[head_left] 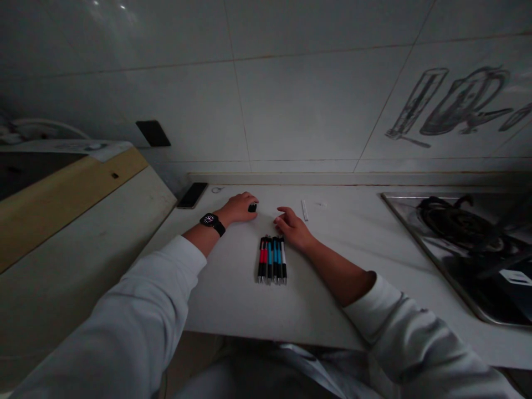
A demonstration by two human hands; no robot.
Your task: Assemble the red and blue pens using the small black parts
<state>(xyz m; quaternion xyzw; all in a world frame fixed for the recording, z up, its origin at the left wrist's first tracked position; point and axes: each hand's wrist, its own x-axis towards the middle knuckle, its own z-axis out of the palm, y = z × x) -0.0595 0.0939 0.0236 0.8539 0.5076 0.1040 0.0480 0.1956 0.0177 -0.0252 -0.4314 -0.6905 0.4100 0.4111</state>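
Note:
My left hand (240, 207), with a black watch on its wrist, is closed over the far middle of the counter. Between its thumb and fingers is a small black piece (252, 208), partly covered, whose kind I cannot make out. Across from it, my right hand (292, 226) hovers with index finger and thumb apart, and no object shows in it. Just below the right hand lies a neat row of several click pens (272, 260), side by side, tips toward me, with red, blue and white barrels and black ends. Thin white sticks (305, 210) lie beyond my right hand.
A phone (193, 195) and a small ring-shaped item (217, 189) lie at the back left of the white counter (233, 299). On the left stands a bulky white appliance (91, 238). A gas stove (469, 233) is on the right. The tiled wall closes off the back.

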